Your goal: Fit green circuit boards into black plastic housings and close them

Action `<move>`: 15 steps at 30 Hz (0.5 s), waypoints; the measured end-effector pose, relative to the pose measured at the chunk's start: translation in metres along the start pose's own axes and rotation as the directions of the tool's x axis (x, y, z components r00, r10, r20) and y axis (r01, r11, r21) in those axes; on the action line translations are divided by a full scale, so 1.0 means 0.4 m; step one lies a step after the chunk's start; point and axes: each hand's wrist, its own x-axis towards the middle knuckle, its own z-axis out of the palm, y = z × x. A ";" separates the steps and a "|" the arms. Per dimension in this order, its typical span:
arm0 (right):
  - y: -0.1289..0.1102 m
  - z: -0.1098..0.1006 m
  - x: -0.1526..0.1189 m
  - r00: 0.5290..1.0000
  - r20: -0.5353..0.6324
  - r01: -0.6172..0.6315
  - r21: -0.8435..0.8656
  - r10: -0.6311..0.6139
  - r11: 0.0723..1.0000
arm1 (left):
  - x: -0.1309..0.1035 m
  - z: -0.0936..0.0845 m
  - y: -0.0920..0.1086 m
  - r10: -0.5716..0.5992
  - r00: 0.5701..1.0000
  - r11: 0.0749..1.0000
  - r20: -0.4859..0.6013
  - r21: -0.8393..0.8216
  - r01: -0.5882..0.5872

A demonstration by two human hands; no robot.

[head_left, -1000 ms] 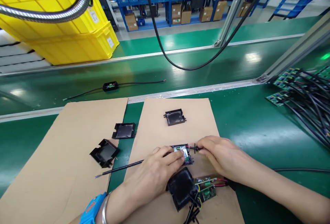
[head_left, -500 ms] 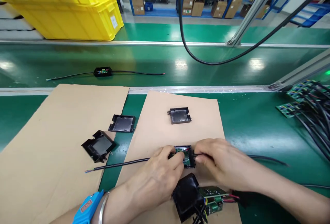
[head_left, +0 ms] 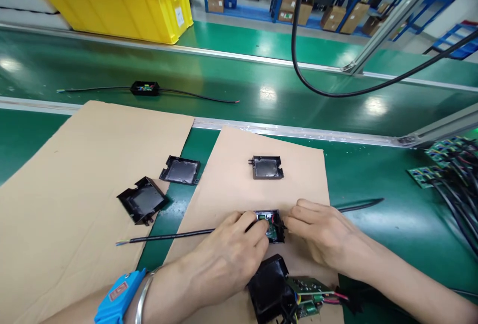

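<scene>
My left hand (head_left: 233,247) grips the left side of a small black case (head_left: 275,227), its fingers over the green circuit board inside. A black cable with bared wire ends (head_left: 168,237) runs out leftward from under that hand. At the case's right side my right hand (head_left: 317,232) is closed on the other black cable (head_left: 362,206), whose free end sticks out behind the hand. Just below lies another black case (head_left: 269,286), beside a circuit board with coloured wires (head_left: 309,294).
Open black cases sit on the cardboard (head_left: 265,167), on its left neighbour (head_left: 142,200) and between the sheets (head_left: 181,170). A wired case (head_left: 145,88) lies farther back. Boards with cables (head_left: 455,174) are piled right. Yellow bins (head_left: 123,5) stand back left; a black cable (head_left: 336,94) hangs overhead.
The view has tilted and shifted slightly. My right hand's fingers have curled in more at the case's right side, and the cable's free end behind it has swung upward. My left hand keeps its hold.
</scene>
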 end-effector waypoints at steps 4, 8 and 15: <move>0.011 0.012 0.002 0.998 -0.009 0.066 -0.113 -0.067 0.991 | 0.003 -0.002 -0.003 -0.004 1.000 1.000 0.012 -0.029 0.004; -0.009 0.037 0.000 0.993 0.018 0.114 -0.277 -0.114 0.954 | 0.006 -0.001 -0.002 -0.012 1.000 1.000 0.024 -0.028 0.013; -0.045 0.066 -0.012 0.996 -0.035 0.055 -0.477 -0.082 0.877 | -0.001 -0.002 -0.006 -0.028 0.998 0.998 -0.063 -0.058 0.024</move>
